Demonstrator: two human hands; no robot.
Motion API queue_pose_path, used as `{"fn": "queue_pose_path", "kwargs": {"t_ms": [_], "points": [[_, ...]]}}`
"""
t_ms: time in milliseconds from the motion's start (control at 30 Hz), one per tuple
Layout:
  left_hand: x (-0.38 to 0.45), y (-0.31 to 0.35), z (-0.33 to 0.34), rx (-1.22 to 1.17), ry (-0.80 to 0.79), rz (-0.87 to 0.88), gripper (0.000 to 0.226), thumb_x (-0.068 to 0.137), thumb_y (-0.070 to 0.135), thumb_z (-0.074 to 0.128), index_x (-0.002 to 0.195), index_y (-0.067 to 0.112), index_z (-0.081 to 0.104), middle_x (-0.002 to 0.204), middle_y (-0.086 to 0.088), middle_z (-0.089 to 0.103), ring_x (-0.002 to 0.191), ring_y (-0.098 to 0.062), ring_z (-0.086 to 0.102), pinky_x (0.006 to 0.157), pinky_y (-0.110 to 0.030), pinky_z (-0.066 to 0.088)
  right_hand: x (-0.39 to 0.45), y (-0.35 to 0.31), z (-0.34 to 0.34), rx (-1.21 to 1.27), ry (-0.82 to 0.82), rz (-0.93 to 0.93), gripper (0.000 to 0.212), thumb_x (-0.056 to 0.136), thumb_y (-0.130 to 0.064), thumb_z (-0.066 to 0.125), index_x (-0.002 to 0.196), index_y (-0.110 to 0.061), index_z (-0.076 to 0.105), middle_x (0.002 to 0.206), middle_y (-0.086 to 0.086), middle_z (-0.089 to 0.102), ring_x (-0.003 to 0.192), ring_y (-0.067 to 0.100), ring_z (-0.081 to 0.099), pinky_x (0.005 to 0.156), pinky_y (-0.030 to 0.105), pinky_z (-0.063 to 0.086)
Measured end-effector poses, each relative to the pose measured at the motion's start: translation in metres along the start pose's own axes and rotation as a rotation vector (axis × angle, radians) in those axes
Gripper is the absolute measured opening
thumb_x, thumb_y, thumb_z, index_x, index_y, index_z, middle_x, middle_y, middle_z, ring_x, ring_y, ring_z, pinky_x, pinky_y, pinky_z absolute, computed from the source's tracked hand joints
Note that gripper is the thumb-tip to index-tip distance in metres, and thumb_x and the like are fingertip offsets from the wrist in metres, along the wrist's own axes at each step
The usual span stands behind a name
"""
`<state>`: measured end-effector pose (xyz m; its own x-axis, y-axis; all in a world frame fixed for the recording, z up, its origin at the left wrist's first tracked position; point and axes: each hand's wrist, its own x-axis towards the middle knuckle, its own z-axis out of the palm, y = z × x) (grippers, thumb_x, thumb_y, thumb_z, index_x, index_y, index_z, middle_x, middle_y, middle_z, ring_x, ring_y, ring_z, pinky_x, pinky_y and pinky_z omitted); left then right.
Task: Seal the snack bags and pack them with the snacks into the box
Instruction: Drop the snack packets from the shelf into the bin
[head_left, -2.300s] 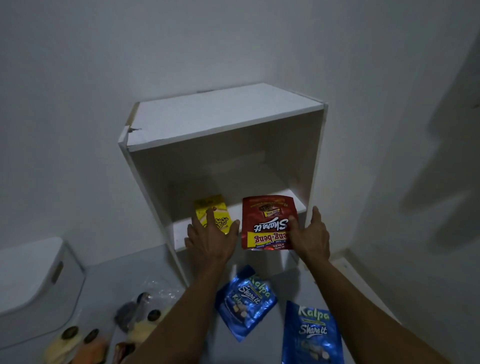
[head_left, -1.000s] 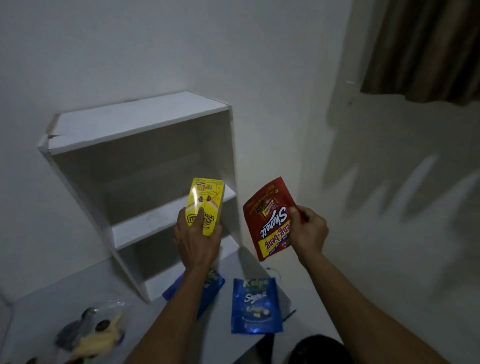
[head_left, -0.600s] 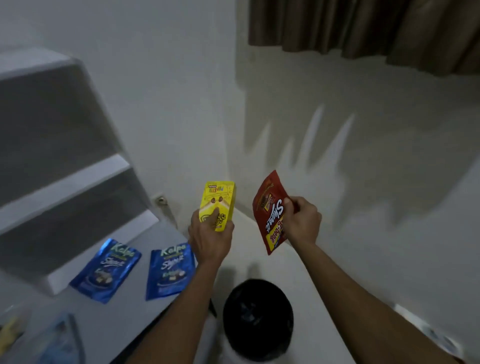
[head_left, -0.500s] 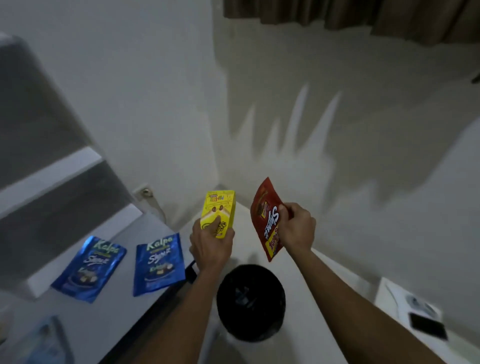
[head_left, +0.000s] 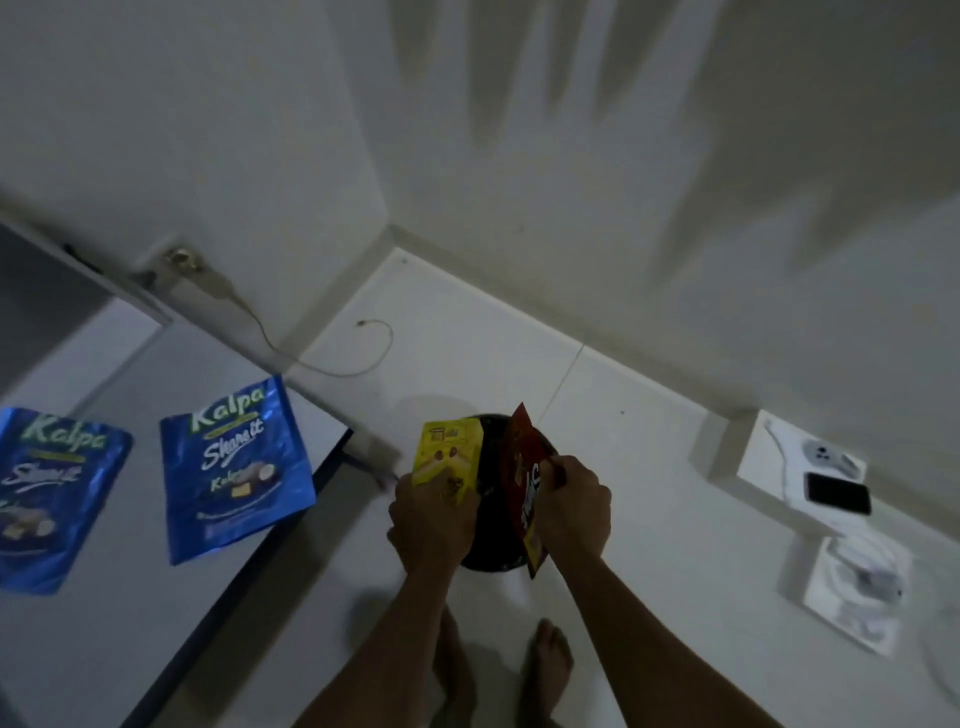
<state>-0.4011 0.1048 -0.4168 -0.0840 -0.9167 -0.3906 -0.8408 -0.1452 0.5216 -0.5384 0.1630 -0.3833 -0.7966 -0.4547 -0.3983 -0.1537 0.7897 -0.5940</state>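
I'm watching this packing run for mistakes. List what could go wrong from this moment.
1. The left hand holds the yellow packet and the right hand the red pouch directly above the black bin; a loosened grip would likely drop snacks meant for the box into it.
2. One blue Kalpa pouch lies close to the table edge and could be knocked off.
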Motion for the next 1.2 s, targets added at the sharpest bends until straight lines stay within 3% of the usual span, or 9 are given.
{"fn": "queue_pose_path", "kwargs": {"t_ms": [133,233,333,400,600,767,867,1000,1200], "points": [[0.026,-0.023,0.040,0.018,-0.062,-0.051,0.050,0.076,0.045,0.069,0.123,0.029,0.064,0.137,-0.010,0.045,0.116,-0.038,0.050,0.091,-0.054,0.048,0.021,0.028,0.046,-0.041,-0.023,0.049,0.024,0.098,-0.029,0.049,0.110,-0.022,0.069,0.101,0.011,0.070,0.098,0.033,0.063,0.075,0.037,0.052],[0.041,-0.036,0.063,0.031,-0.086,-0.050,0.058,0.074,0.054,0.067,0.127,0.032,0.059,0.141,-0.011,0.042,0.122,-0.038,0.047,0.094,-0.055,0.046,0.031,0.042,0.068,-0.052,-0.053,0.060,0.028,0.099,-0.031,0.050,0.122,-0.022,0.064,0.111,0.011,0.069,0.106,0.034,0.062,0.081,0.039,0.051],[0.048,-0.040,0.069,0.052,-0.108,-0.065,0.082,0.071,0.069,0.066,0.141,0.033,0.044,0.151,-0.014,0.031,0.140,-0.037,0.029,0.106,-0.061,0.034,0.034,0.048,0.077,-0.065,-0.087,0.076,0.048,0.097,-0.040,0.052,0.143,-0.025,0.047,0.134,0.006,0.060,0.122,0.031,0.056,0.093,0.043,0.048],[0.043,-0.037,0.060,0.032,-0.132,-0.057,0.088,0.072,0.072,0.063,0.146,0.033,0.037,0.156,-0.013,0.024,0.145,-0.034,0.019,0.111,-0.062,0.025,0.029,0.046,0.070,-0.075,-0.099,0.079,0.055,0.096,-0.044,0.052,0.147,-0.025,0.041,0.140,0.005,0.056,0.126,0.031,0.053,0.097,0.046,0.047],[0.002,0.015,-0.024,-0.077,-0.113,-0.019,0.082,0.080,0.068,0.059,0.149,0.031,0.035,0.162,-0.006,0.014,0.148,-0.028,0.016,0.116,-0.055,0.021,-0.003,-0.012,-0.010,0.033,-0.107,0.003,0.051,0.097,-0.038,0.056,0.143,-0.019,0.045,0.136,0.009,0.058,0.122,0.030,0.056,0.097,0.043,0.047],[-0.042,0.071,-0.109,-0.230,0.089,0.088,0.076,0.079,0.057,0.063,0.142,0.017,0.049,0.156,-0.015,0.030,0.142,-0.032,0.031,0.112,-0.046,0.032,-0.036,-0.070,-0.084,0.084,-0.135,-0.158,0.052,0.095,-0.035,0.057,0.143,-0.017,0.046,0.138,0.011,0.058,0.122,0.029,0.058,0.098,0.039,0.046],[-0.060,0.081,-0.141,-0.258,0.165,0.082,0.069,0.083,0.050,0.066,0.142,0.018,0.048,0.154,-0.013,0.033,0.140,-0.030,0.034,0.113,-0.044,0.033,-0.051,-0.094,-0.107,0.068,-0.165,-0.255,0.050,0.095,-0.032,0.058,0.141,-0.016,0.049,0.135,0.011,0.060,0.119,0.028,0.059,0.098,0.036,0.045],[-0.079,0.060,-0.172,-0.245,0.234,0.051,0.065,0.085,0.049,0.064,0.141,0.021,0.047,0.153,-0.010,0.035,0.139,-0.028,0.034,0.113,-0.046,0.033,-0.071,-0.119,-0.106,0.054,-0.218,-0.352,0.046,0.093,-0.030,0.060,0.136,-0.014,0.055,0.127,0.011,0.065,0.115,0.027,0.061,0.094,0.029,0.043],[-0.090,-0.016,-0.217,-0.273,0.370,-0.091,0.054,0.084,0.035,0.070,0.131,0.015,0.055,0.138,-0.010,0.049,0.128,-0.028,0.048,0.105,-0.045,0.042,-0.106,-0.153,-0.058,0.043,-0.339,-0.470,0.044,0.093,-0.029,0.063,0.133,-0.013,0.056,0.124,0.013,0.065,0.111,0.028,0.062,0.096,0.035,0.047]]}}
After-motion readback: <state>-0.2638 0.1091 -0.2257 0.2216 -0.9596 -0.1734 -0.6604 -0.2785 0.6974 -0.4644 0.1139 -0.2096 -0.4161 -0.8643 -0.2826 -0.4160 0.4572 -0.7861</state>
